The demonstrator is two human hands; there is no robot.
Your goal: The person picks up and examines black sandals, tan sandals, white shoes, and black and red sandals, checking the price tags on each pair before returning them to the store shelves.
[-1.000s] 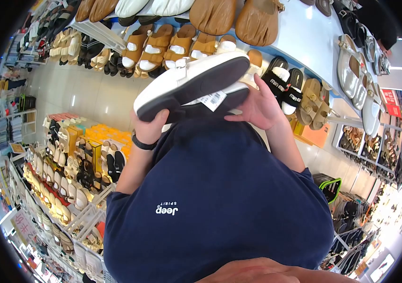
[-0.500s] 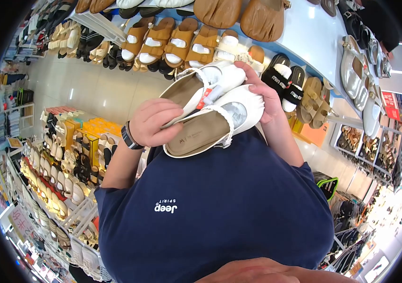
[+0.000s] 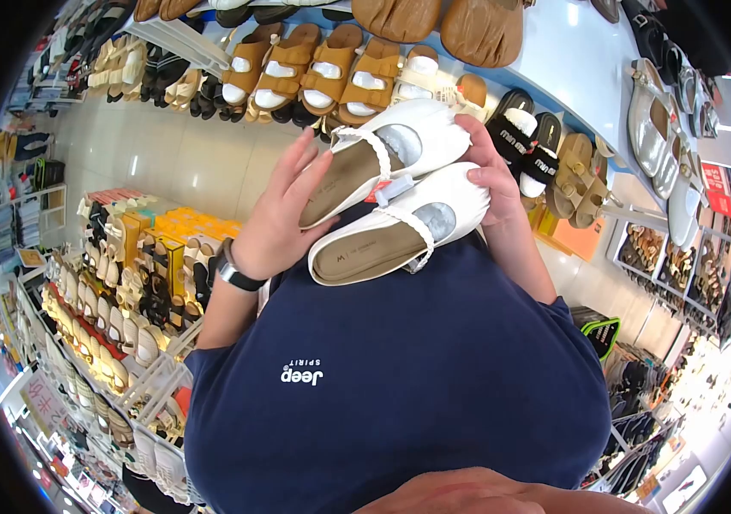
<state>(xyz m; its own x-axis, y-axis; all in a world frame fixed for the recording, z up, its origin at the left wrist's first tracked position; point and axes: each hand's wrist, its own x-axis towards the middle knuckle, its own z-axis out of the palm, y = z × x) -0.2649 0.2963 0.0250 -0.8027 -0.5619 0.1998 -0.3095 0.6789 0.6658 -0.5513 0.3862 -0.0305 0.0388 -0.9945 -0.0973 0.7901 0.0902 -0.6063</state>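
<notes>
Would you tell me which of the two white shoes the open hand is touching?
The upper white shoe; the left hand rests against its heel end.

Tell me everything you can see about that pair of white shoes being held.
The pair of white shoes are glossy slip-ons with tan insoles, braided straps across the openings and pale stuffing in the toes. A small tag sits between them. They lie side by side, insoles up, toes toward the shelf. The right hand grips the toe ends; the left hand rests open against the upper shoe's heel.
</notes>
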